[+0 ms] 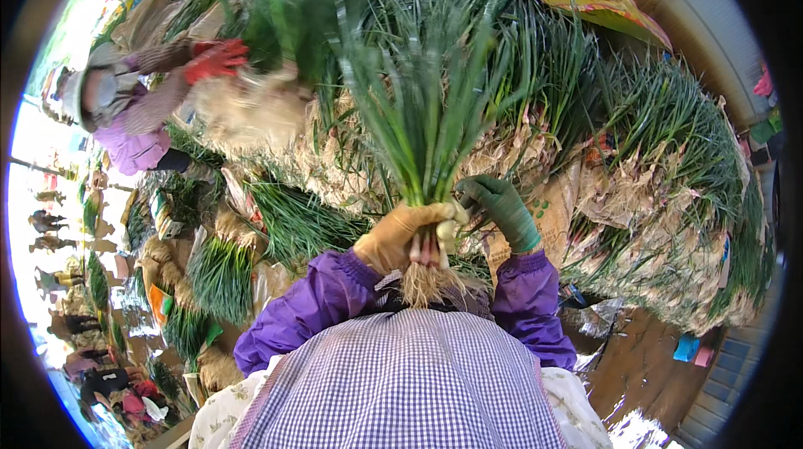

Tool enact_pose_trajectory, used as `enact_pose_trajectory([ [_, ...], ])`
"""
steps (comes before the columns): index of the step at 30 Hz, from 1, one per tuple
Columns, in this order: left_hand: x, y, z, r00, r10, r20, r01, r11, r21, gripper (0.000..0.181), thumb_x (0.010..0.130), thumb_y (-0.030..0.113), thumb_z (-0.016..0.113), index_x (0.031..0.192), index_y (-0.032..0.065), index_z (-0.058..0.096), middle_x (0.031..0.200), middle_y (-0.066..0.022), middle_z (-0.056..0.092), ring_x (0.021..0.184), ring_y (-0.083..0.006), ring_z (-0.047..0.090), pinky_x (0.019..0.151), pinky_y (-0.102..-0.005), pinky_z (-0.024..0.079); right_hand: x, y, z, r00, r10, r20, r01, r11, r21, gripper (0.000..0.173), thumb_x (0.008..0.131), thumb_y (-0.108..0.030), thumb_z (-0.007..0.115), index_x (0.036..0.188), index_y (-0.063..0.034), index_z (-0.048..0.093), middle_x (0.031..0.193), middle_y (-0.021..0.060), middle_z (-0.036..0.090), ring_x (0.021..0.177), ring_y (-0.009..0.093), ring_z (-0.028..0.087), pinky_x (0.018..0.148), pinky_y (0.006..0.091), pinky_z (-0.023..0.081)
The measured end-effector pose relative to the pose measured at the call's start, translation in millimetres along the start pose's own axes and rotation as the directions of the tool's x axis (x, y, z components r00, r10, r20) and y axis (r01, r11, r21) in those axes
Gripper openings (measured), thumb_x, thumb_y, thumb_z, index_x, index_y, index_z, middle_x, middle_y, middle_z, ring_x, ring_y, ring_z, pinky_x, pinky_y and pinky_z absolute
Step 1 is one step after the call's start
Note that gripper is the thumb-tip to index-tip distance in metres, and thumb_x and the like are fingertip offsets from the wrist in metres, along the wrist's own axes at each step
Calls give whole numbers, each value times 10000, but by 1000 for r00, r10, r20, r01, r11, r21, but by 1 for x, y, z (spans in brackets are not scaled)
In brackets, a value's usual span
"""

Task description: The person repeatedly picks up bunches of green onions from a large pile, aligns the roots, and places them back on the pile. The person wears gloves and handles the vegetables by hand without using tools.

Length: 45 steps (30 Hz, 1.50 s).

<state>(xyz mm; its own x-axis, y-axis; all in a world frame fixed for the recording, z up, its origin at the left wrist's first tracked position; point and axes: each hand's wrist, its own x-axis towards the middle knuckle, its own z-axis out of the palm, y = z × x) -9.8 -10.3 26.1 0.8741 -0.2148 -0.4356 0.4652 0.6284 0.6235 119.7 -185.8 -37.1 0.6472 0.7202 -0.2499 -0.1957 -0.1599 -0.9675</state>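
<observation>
My left hand [408, 229], in a pale yellow-tan glove, is closed around a bunch of green onions [426, 179] just above their reddish white bulbs. The pale roots hang below the fist, and the long green leaves fan out away from me. At the right side of the bunch is my right hand [499, 207], in a dark green glove, its fingers bent near the left thumb. Whether a thin leaf is pinched between those fingers cannot be told. Behind both hands lies a large heap of green onions [552, 85] with pale, dry roots.
At the left, a co-worker in red gloves [216, 60] handles a blurred bundle [251, 104]. Tied green onion bundles [223, 276] stand at the lower left. A yellow and red sack [583, 0] lies behind the heap. Blue and pink rolls [687, 347] are on the wet floor at the right.
</observation>
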Motion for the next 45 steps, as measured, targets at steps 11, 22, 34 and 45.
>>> enact_pose_trajectory([
  [11,15,1,26,998,13,63,-11,999,-44,222,921,183,592,949,-37,601,570,-27,546,412,-134,533,374,-270,481,-7,46,-12,978,-100,-182,70,983,-168,260,944,-175,577,1057,45,656,926,57,685,820,113,575,734,302,484],
  [22,21,1,16,998,44,37,-42,998,-50,221,935,153,564,946,-66,593,538,-68,568,359,-153,534,308,-252,429,-7,61,-10,996,-7,-90,0,998,-70,314,975,-272,517,907,8,643,783,20,628,710,80,551,601,285,463],
  [34,18,19,18,992,105,73,-106,994,17,231,913,188,614,972,-35,630,548,-34,560,384,-113,501,330,-238,400,4,81,-20,1000,-8,10,7,998,68,148,965,-159,509,1032,-32,548,855,33,603,694,119,590,589,285,489],
  [45,-13,64,-1,967,247,-60,-252,960,-120,318,928,317,571,1068,37,623,576,67,468,441,-54,459,372,-164,345,41,-114,-12,646,-707,-286,338,602,-724,408,958,-251,572,1262,20,555,1246,199,601,1111,298,609,898,365,502],
])
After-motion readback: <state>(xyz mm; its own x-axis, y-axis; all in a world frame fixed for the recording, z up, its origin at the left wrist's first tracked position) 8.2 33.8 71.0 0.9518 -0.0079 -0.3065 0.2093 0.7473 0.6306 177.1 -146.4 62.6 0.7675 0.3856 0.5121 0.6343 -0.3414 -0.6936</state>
